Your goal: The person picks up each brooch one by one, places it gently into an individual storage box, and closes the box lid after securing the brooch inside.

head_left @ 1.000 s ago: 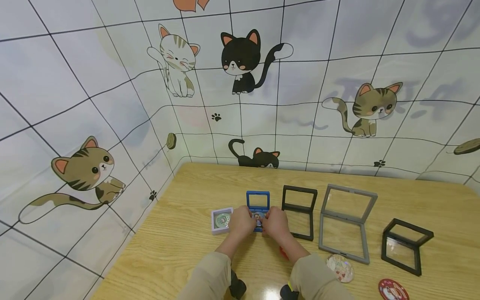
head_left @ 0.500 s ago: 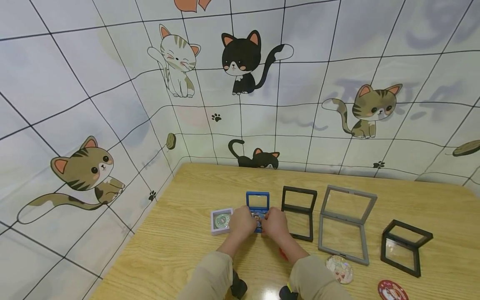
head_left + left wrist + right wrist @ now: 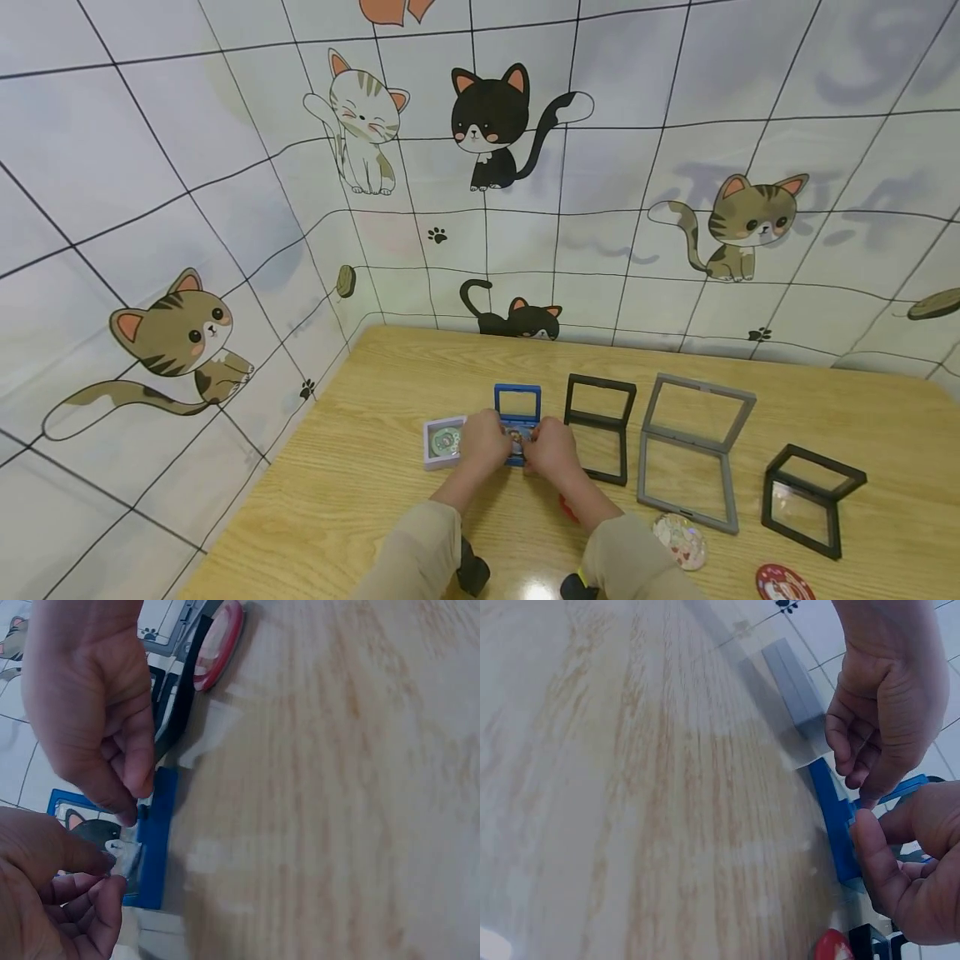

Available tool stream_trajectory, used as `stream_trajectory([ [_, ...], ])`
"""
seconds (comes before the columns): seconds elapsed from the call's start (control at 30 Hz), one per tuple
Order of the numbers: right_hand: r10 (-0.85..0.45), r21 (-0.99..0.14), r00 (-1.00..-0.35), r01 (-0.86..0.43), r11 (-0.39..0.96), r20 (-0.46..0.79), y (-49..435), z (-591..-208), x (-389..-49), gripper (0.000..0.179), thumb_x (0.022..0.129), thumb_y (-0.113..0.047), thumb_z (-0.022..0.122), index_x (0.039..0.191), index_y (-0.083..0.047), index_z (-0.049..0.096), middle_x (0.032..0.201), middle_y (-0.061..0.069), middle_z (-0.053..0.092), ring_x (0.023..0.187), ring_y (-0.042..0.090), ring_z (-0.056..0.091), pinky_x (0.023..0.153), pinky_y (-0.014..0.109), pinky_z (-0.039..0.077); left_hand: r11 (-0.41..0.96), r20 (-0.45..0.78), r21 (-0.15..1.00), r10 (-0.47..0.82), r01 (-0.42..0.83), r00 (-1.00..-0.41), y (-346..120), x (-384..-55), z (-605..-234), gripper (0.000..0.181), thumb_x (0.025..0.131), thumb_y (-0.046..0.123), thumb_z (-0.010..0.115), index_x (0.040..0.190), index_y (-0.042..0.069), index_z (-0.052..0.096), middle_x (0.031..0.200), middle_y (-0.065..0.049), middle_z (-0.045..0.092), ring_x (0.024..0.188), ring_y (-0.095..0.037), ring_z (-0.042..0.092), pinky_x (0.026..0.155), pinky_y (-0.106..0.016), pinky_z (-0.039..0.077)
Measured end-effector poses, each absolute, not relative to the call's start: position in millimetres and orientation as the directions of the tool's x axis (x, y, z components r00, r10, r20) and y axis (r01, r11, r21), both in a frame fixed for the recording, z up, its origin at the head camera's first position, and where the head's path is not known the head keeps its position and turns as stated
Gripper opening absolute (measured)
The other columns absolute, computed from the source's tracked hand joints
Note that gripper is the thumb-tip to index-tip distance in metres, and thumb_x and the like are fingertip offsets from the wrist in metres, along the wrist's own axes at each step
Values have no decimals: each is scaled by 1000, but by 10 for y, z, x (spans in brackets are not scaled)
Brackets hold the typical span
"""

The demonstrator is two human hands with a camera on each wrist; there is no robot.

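Observation:
A small blue display frame [image 3: 517, 388] stands folded open on the table, its lid raised behind its lower half. Over the lower half lies a small round badge [image 3: 516, 439] with a printed figure, between my two hands. My left hand [image 3: 483, 443] pinches its left side with thumb and forefinger; a shiny whitish edge shows at those fingertips in the left wrist view. From the right, my right hand [image 3: 552, 447] pinches close by, its fingertips right at the blue front edge [image 3: 832, 817] in the right wrist view. The fingers hide much of the badge.
To the left sits a lavender frame [image 3: 428, 450] holding a green round badge [image 3: 446, 442]. On the right, a black frame [image 3: 622, 454], a grey frame [image 3: 732, 492] and a smaller black frame [image 3: 836, 523] stand open. A glittery badge [image 3: 680, 540] and a red badge [image 3: 783, 583] lie nearer.
Both hands stay at the blue frame with only slight finger movement. The head view has shifted a little; the other frames and badges lie as before.

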State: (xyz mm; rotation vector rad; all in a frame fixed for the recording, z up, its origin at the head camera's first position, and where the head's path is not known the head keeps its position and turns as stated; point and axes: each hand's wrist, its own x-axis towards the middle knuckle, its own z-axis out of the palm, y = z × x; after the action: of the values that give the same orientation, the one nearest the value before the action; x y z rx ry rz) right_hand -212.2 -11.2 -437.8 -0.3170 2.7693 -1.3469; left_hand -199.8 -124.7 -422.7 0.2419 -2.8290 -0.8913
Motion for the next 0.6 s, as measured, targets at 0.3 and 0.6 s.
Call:
stream_trajectory([
  [0.3,-248,-705,-968,-148,694,-40,27,-4258,-2018,29,68,-9,74,77,6,51,61,9,53,51,17,49,45,26,38,781,167,624,-172,-31,-971,-1383,-2157,-3982,37,86,19,57,116,-2,51,47,2,39,37,-9,30,35,-21,24],
  [0.6,-275,-702,-961,-215,679,28,27,-4325,-1968,22,56,3,69,54,-3,48,44,-1,40,39,11,36,38,22,30,753,134,658,-86,24,-987,-1393,-2306,-3942,33,92,22,52,115,0,57,53,1,55,39,-7,34,45,-24,33],
])
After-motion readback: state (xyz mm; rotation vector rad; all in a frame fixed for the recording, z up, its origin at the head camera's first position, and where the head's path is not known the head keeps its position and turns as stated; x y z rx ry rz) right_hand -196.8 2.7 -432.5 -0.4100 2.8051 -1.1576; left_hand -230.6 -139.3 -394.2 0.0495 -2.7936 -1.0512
